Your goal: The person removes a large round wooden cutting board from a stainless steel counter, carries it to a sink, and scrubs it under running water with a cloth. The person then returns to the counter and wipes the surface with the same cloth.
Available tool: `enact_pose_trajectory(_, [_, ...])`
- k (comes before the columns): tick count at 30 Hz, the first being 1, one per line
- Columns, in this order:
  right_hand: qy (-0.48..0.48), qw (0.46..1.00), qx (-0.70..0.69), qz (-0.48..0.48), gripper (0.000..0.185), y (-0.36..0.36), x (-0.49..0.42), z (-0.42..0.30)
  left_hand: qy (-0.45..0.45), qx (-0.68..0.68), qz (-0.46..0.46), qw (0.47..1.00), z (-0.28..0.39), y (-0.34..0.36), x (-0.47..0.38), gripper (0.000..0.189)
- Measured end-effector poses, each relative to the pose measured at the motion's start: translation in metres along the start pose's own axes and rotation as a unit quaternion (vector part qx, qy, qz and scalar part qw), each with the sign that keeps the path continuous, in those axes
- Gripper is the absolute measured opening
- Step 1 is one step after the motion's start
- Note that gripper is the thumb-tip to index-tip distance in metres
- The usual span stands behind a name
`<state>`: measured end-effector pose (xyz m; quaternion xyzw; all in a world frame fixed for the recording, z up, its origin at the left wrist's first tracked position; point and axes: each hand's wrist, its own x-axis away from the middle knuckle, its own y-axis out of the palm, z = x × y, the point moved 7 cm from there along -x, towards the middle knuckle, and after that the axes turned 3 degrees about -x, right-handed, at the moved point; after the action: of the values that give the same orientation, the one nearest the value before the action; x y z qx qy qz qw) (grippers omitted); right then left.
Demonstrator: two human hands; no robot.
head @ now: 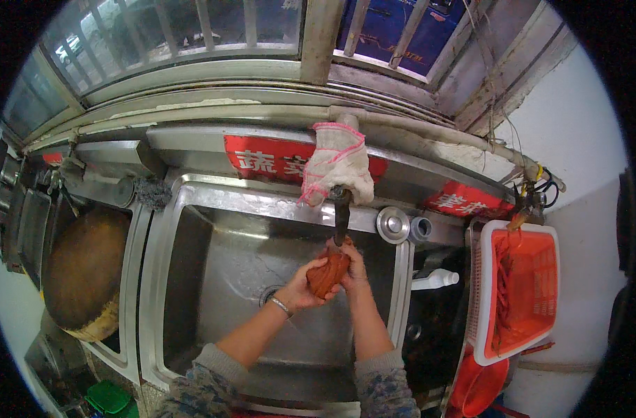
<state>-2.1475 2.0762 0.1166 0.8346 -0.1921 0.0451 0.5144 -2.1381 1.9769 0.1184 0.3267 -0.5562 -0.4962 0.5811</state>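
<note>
Over a stainless steel sink [234, 318], both of my hands hold a reddish-brown object [328, 274] just below the dark tap spout [341, 219]. It is rounded and ridged, but I cannot tell exactly what it is. My left hand [298, 290] grips its left side and underside, with a metal bracelet [282, 307] at the wrist. On the right and upper side, my right hand [355, 265] closes around it, its fingers partly hidden. A whitish cloth with pink edging [338, 162], apparently a work glove, covers the tap's top.
A round wooden chopping board [88, 271] leans in the left basin, near a steel-wool scourer [152, 193]. A metal lid [392, 225] sits on the sink's back right rim. Further right are a white bottle [437, 279] and a red-and-white plastic basket [547, 292]. Scissors [545, 188] hang above.
</note>
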Motion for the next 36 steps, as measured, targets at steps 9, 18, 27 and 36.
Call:
enact_pose_trajectory(9, [-0.061,0.839,0.536,0.070,0.019,0.031,-0.016,-0.020,0.221,-0.545,0.145,0.796,0.046,-0.002,-0.007,0.046])
enact_pose_trajectory(18, [-0.242,0.544,0.801,0.060,0.051,0.112,0.074,-0.062,0.201,-0.130,0.129,0.962,0.022,-0.022,-0.029,0.027])
enact_pose_trajectory(27, [-0.503,0.461,0.730,-0.033,0.019,0.279,0.076,-0.133,0.201,0.201,0.068,0.956,0.019,0.017,-0.049,0.032])
enact_pose_trajectory(36, [-0.399,0.446,0.797,-0.080,0.023,0.275,0.063,-0.128,0.230,0.022,0.147,0.962,0.007,0.013,0.016,0.040])
